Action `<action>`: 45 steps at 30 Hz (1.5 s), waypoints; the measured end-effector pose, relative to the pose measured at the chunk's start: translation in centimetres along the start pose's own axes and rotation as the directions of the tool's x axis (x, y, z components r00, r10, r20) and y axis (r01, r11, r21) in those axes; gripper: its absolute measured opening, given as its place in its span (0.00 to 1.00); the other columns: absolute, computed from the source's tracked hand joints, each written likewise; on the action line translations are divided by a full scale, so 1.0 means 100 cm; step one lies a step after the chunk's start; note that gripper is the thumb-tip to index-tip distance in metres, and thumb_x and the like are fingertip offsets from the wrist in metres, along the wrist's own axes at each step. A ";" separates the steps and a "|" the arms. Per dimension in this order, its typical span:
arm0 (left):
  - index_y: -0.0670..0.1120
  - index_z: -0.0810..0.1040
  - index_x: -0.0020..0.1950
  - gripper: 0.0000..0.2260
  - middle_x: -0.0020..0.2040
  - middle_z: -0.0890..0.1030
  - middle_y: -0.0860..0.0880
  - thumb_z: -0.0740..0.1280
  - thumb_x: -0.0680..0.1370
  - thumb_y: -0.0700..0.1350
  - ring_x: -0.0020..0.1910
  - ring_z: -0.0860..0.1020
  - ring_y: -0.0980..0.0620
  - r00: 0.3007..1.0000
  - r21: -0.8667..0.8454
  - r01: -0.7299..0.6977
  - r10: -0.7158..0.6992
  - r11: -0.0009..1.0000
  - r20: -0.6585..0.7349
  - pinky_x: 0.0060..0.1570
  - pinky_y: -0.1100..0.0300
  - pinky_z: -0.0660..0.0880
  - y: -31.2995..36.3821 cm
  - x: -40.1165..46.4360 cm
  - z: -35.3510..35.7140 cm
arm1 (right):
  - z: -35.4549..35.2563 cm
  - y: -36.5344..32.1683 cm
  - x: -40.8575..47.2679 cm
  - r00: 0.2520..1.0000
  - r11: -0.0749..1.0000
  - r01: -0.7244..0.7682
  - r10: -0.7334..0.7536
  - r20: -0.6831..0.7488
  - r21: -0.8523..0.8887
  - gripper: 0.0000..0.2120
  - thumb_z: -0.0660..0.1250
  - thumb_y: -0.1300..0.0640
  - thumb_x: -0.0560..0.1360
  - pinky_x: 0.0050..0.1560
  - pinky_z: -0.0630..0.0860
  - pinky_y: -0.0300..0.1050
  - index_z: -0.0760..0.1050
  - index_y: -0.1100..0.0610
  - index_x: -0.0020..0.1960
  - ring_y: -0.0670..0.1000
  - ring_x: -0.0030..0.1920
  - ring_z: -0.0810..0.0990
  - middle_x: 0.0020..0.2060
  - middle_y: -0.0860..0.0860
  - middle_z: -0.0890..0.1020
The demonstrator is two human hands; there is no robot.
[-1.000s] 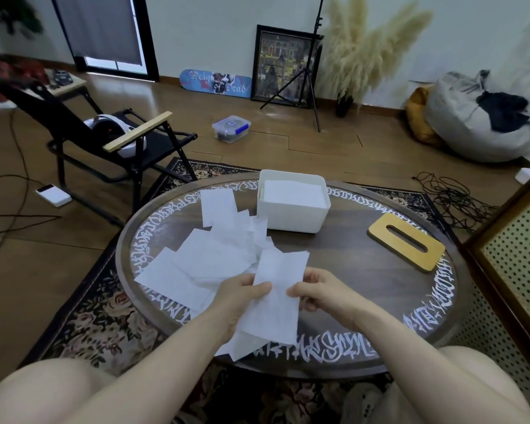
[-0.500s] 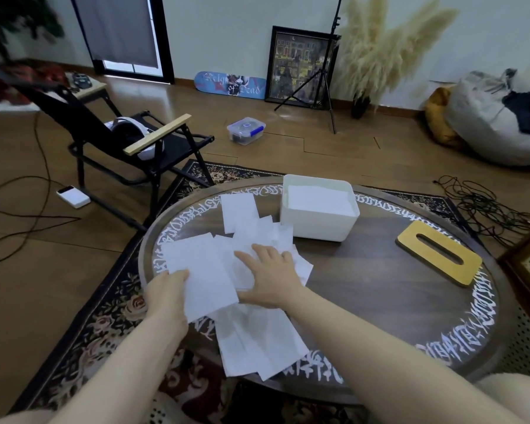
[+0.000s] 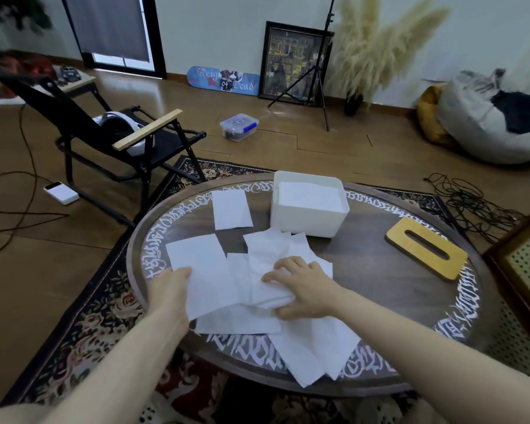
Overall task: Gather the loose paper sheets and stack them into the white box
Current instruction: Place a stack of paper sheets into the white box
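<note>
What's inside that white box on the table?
The white box holds white paper sheets lying flat, filling it close to the rim. Only the top sheet shows; how many lie beneath, or anything else under them, is covered.

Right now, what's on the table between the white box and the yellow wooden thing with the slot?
Nothing: in the head view, only bare dark tabletop lies between the white box and the wooden slotted lid.
</note>
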State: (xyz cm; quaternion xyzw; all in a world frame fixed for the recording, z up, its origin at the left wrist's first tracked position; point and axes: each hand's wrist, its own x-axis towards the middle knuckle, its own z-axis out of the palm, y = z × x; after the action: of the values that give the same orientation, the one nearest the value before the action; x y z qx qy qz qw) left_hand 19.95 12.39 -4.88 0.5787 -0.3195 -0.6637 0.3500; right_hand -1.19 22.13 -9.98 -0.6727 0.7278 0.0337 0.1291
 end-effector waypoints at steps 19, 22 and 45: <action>0.45 0.72 0.52 0.04 0.40 0.76 0.47 0.62 0.80 0.36 0.40 0.76 0.45 0.996 0.114 0.030 -0.039 0.993 0.082 0.42 0.55 0.75 -0.003 0.003 -0.006 | -0.041 0.020 0.001 0.998 0.994 0.038 -0.033 -0.055 0.105 0.21 0.61 0.36 0.75 0.64 0.63 0.47 0.74 0.46 0.62 0.46 0.64 0.68 0.61 0.44 0.73; 0.44 0.75 0.49 0.06 0.45 0.79 0.42 0.62 0.79 0.35 0.43 0.78 0.42 0.997 0.128 0.037 -0.046 0.991 0.068 0.47 0.50 0.77 0.000 0.018 -0.022 | -0.042 0.001 0.048 0.985 0.991 0.057 -0.035 -0.170 0.125 0.20 0.65 0.46 0.76 0.60 0.69 0.49 0.72 0.51 0.66 0.51 0.61 0.72 0.61 0.49 0.74; 0.43 0.76 0.48 0.06 0.42 0.78 0.45 0.62 0.79 0.34 0.39 0.77 0.46 0.996 0.063 0.053 -0.057 0.997 0.066 0.37 0.56 0.73 0.021 0.046 -0.032 | -0.013 -0.021 0.115 0.919 0.966 -0.224 0.253 -0.303 0.127 0.09 0.62 0.53 0.77 0.56 0.66 0.48 0.77 0.54 0.52 0.54 0.59 0.70 0.53 0.51 0.75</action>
State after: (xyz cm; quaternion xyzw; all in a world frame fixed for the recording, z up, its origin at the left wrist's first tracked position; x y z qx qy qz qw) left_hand 22.88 7.32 -6.10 0.5749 -0.3353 -0.6823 0.3026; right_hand -0.05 10.50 -11.15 -0.5691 0.8163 -0.0920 0.0357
